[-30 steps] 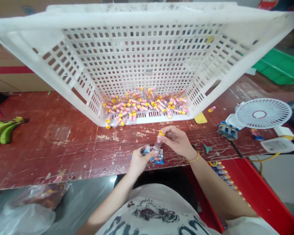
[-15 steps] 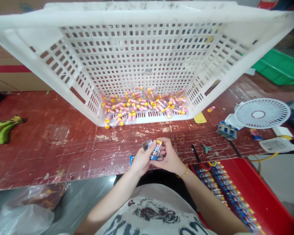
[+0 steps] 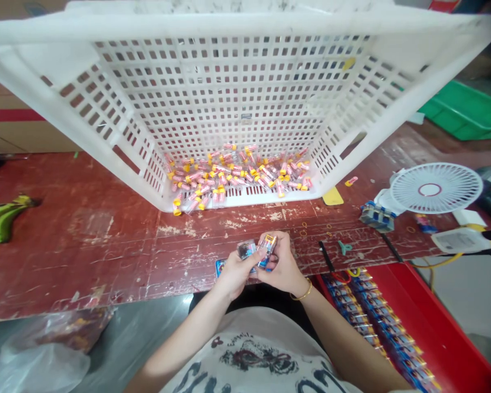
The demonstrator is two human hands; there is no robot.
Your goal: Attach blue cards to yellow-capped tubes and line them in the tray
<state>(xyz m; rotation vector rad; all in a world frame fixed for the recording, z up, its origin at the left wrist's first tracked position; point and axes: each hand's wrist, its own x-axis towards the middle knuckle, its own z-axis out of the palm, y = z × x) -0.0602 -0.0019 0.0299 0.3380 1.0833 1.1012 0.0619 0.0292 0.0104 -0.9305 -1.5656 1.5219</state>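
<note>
Close together at the table's front edge, both my hands are closed on small packs. My left hand [image 3: 234,274] grips a clear pack with blue at its base [image 3: 247,249], its thumb reaching across to the other pack. In my right hand [image 3: 284,267] is a small clear pack with a yellow top and blue bottom [image 3: 267,251], tilted. What is inside the packs is too small to name. A blue-edged pack [image 3: 220,267] lies on the table beside my left hand, partly covered by it.
Beyond my hands a white plastic basket [image 3: 245,205] lies on its side, holding many pink, yellow-capped tubes. Rightward are a white fan [image 3: 436,187], scissors [image 3: 331,259] and a group of packs [image 3: 376,216]. A red tray [image 3: 445,322] holds rows of packs. Bananas [image 3: 4,221] lie left.
The pack in my right hand has tilted further and shifted slightly right. The clear pack in my left hand shows more fully now. The view has shifted slightly.
</note>
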